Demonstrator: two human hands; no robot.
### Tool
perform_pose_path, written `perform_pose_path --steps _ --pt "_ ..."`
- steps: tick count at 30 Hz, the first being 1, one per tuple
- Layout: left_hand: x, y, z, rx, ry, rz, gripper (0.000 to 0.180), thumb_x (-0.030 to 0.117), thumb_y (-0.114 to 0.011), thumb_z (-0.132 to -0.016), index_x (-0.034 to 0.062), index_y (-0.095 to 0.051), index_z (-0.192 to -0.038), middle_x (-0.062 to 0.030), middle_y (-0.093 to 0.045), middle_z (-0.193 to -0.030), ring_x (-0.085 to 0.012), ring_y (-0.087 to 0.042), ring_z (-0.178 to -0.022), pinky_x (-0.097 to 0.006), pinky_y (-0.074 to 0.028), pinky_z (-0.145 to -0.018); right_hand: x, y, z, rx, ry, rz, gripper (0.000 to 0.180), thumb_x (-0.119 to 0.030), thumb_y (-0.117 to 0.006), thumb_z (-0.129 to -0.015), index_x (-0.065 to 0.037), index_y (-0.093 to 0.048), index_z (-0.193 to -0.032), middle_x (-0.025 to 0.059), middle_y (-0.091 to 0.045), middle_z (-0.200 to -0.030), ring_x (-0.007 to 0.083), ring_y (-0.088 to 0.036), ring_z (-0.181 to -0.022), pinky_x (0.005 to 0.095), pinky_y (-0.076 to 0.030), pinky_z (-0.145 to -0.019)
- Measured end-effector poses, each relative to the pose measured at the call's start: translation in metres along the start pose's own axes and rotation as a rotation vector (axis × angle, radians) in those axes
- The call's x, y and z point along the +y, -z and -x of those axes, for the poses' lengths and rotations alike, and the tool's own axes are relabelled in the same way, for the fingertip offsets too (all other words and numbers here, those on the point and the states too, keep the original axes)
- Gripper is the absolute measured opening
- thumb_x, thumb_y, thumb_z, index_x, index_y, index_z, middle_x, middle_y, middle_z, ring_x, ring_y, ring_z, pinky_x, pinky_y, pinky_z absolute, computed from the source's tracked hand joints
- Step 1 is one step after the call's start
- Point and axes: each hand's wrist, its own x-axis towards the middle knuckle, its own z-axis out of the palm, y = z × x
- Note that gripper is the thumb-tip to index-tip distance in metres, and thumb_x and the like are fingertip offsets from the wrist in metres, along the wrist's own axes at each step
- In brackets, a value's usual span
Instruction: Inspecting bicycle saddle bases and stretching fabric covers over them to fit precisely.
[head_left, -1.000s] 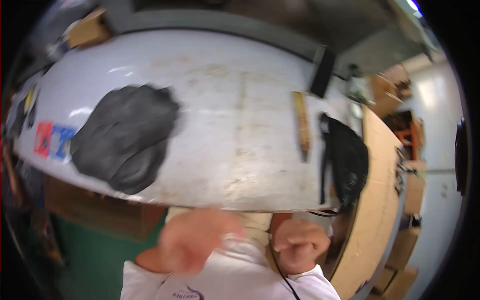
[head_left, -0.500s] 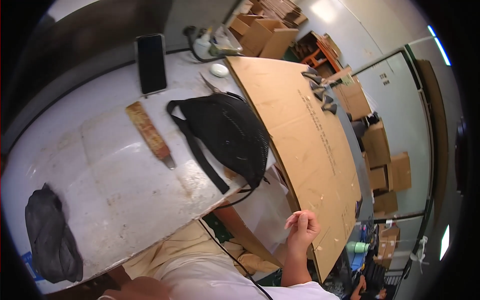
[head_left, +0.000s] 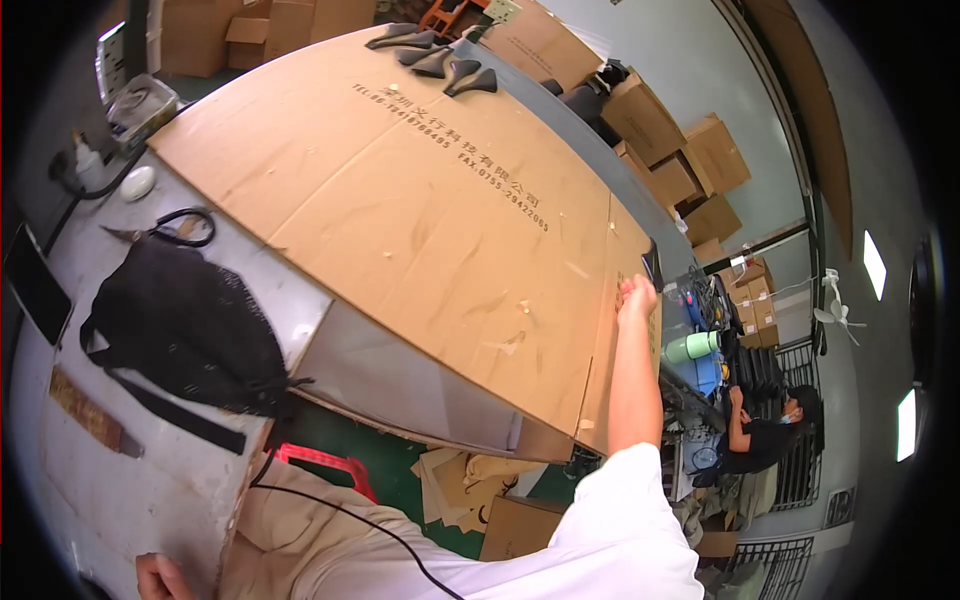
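Reaching over the far right end of a cardboard sheet (head_left: pixel 420 250), my right hand (head_left: pixel 638 297) has its fingers curled in at the lower end of a dark, glossy, curved piece (head_left: pixel 652 264). That piece looks like a shoe, but its kind is hard to make out. At the lower left, my left hand (head_left: pixel 160 577) rests by the near edge of the worktable (head_left: pixel 110 505); only bent fingers show, and the picture's edge cuts off the rest. Several black high-heeled shoes (head_left: pixel 440 65) lie in a row at the sheet's far edge.
Left of the sheet lie scissors (head_left: pixel 165 228), a black bag-like cloth (head_left: pixel 185 325) with straps, a worn flat-bladed tool (head_left: pixel 88 410), a phone (head_left: pixel 36 285) and a white round thing (head_left: pixel 138 183). A black cable crosses my lap. Another person (head_left: pixel 765 430) sits at the right.
My view has turned to the right. My right hand has gone from the sheet's near edge out to the dark piece at its far right. My left hand has come into view on the table.
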Motion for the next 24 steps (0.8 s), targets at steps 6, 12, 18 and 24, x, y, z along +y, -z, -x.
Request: perform_pose_path --steps 6,12,18,24 --pt "-0.053 0.018 -0.006 0.259 0.036 -0.018 0.028 0.021 -0.056 -0.099 0.0000 -0.057 -0.080 -0.0032 -0.047 -0.064 -0.0132 -0.040 -0.057 -0.029 -0.036 -0.051 0.034 0.008 -0.090 -0.079 -0.296 -0.937 0.075 -0.023 -0.066 -0.092 -0.005 -0.020 -0.148 0.0228 -0.013 -0.154 0.0366 -0.047 -0.119 0.0505 -0.051 -0.098" --pt "-0.039 0.003 -0.005 0.314 0.044 -0.065 0.033 0.025 -0.053 -0.101 0.0008 -0.055 -0.079 -0.0018 -0.043 -0.060 -0.0119 -0.035 -0.052 -0.030 -0.032 -0.048 0.043 0.000 -0.138 -0.002 -0.288 -0.982 0.097 -0.027 -0.075 -0.084 0.009 -0.009 -0.144 0.0252 -0.036 -0.136 0.0375 -0.057 -0.108 0.0487 -0.054 -0.089" --pt "-0.036 -0.006 -0.012 0.362 0.129 0.012 0.031 0.024 -0.052 -0.101 0.0042 -0.050 -0.077 -0.0004 -0.039 -0.061 -0.0128 -0.036 -0.053 -0.029 -0.030 -0.048 0.038 0.007 -0.172 -0.026 -0.331 -0.754 0.084 -0.025 -0.076 -0.085 0.006 -0.019 -0.137 0.0217 -0.048 -0.111 0.0349 -0.064 -0.083 0.0417 -0.059 -0.070" --pt "-0.029 -0.004 -0.008 0.407 0.163 -0.019 0.027 0.020 -0.053 -0.100 0.0027 -0.051 -0.079 -0.0004 -0.040 -0.062 -0.0124 -0.035 -0.053 -0.029 -0.029 -0.048 0.004 -0.058 -0.112 0.394 0.064 0.309 0.039 -0.036 -0.050 -0.098 0.000 -0.068 -0.095 0.0174 -0.069 -0.073 0.0296 -0.069 -0.067 0.0367 -0.057 -0.064"
